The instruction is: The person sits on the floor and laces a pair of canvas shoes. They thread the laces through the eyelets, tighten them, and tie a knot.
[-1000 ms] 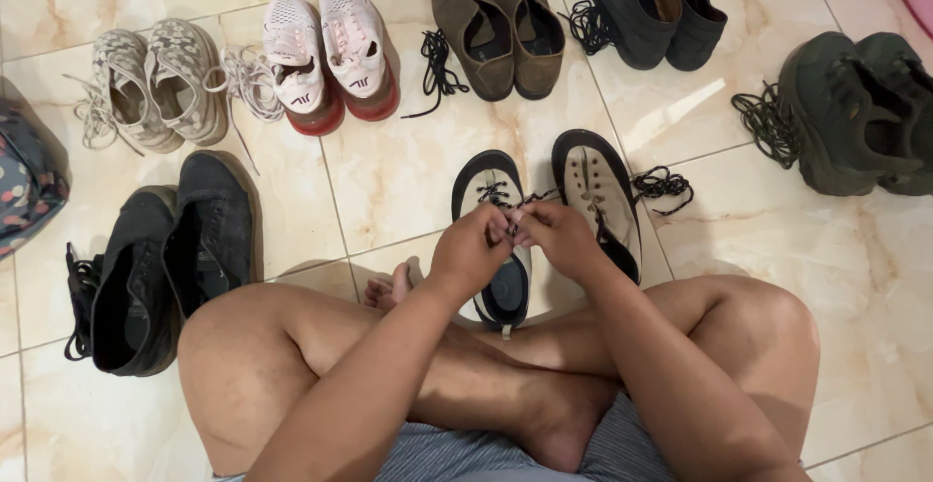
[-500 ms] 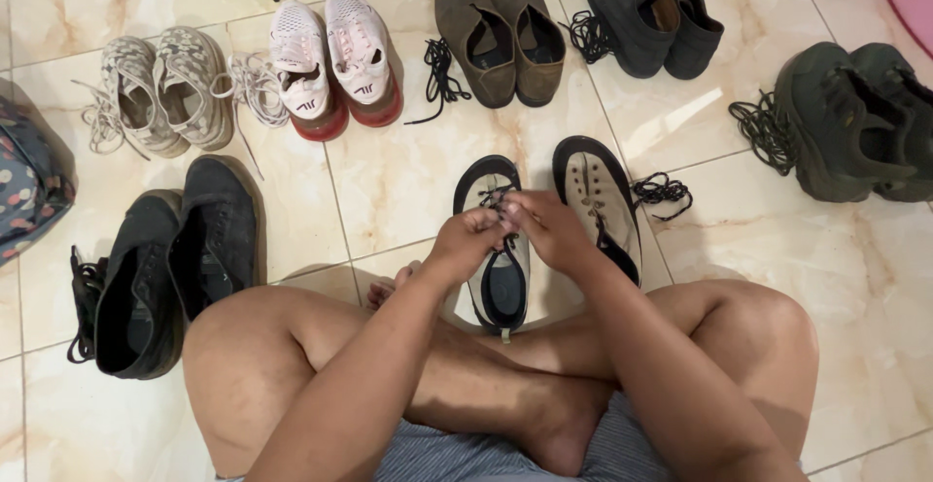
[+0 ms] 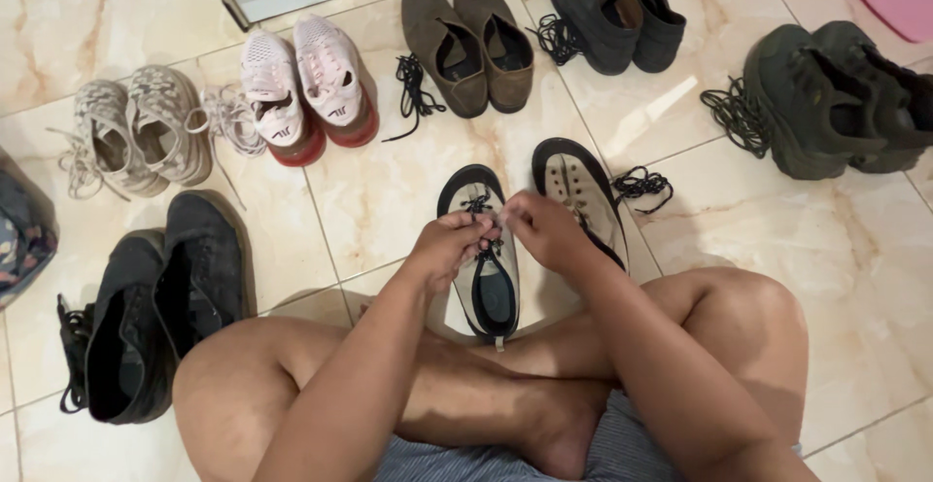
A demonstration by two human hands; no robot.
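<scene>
Both hands, the left hand [image 3: 449,244] and right hand [image 3: 541,229], are pinching the black lace [image 3: 478,206] over the beige shoe [image 3: 483,268]. Lacing looks to be midway. Next, probably, the lace needs threading through another eyelet.

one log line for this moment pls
left hand: pinching black lace | right hand: pinching same lace | beige black-trimmed shoe: on tile floor | its mate: beside, untouched

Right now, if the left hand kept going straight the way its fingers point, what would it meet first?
The left hand points toward the right hand across the black lace of the beige shoe. It would likely meet the right hand's fingertips first; depth is unclear.
</scene>
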